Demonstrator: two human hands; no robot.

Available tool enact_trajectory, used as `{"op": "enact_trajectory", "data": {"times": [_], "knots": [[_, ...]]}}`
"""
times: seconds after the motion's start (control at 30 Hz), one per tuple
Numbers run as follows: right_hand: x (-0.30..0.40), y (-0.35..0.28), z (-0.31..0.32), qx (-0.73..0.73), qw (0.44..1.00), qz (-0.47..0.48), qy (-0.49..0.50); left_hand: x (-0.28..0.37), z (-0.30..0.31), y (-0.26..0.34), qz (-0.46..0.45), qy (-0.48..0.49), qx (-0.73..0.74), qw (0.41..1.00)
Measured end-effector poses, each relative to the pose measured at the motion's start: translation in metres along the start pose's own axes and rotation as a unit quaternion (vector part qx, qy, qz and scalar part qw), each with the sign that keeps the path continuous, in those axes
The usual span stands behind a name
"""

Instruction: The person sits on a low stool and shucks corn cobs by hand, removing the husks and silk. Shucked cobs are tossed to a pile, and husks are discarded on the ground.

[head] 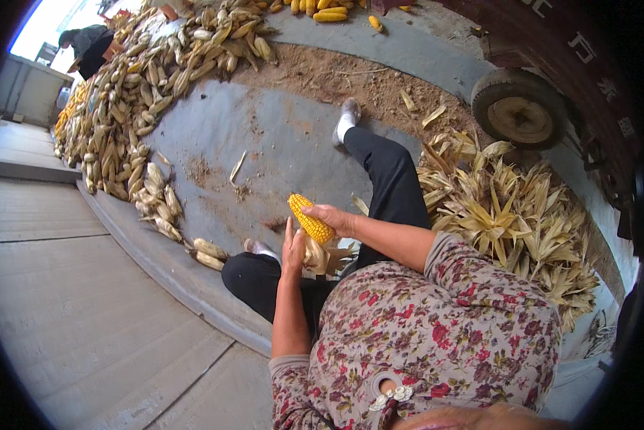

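My right hand (332, 219) is closed round a yellow ear of corn (312, 221), its thumb lying along the bare kernels. The ear's narrow tip points up and left. Peeled pale husk (315, 257) hangs from the lower end of the ear. Beside that end, my left hand (294, 248) grips the husk with its thumb, while one finger stands extended near the ear. The left palm side and the other fingertips are mostly hidden. Both hands are in front of the lap, above the black trousers.
Unhusked corn (133, 102) is heaped at upper left, trailing to a few ears (209, 250) near my left knee. Loose husks (494, 215) pile up on the right, below a vehicle's wheel (519, 115). Husked ears (330, 14) lie at top. A person (88, 48) bends at far upper left.
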State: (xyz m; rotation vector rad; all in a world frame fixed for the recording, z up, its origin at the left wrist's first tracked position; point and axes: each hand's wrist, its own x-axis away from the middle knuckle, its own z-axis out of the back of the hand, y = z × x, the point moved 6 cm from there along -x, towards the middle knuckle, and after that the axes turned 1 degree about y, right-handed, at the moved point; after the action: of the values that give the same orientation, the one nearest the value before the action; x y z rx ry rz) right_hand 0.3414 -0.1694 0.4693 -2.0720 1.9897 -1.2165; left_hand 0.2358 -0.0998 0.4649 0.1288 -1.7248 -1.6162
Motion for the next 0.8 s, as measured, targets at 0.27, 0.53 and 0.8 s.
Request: {"op": "enact_trajectory", "data": {"times": [0.27, 0.53, 0.8], "knots": [[-0.007, 0.013, 0.041, -0.141, 0.98, -0.018, 0.143, 0.006, 0.022, -0.012, 0.059, 0.059, 0.013, 0.996], [-0.001, 0.072, 0.073, -0.123, 0.972, -0.091, 0.178, -0.002, 0.035, -0.046, 0.054, 0.118, 0.15, 0.98], [-0.065, -0.192, 0.134, -0.035, 0.922, 0.185, 0.339, -0.012, 0.023, -0.027, 0.072, 0.136, 0.199, 0.968]]}}
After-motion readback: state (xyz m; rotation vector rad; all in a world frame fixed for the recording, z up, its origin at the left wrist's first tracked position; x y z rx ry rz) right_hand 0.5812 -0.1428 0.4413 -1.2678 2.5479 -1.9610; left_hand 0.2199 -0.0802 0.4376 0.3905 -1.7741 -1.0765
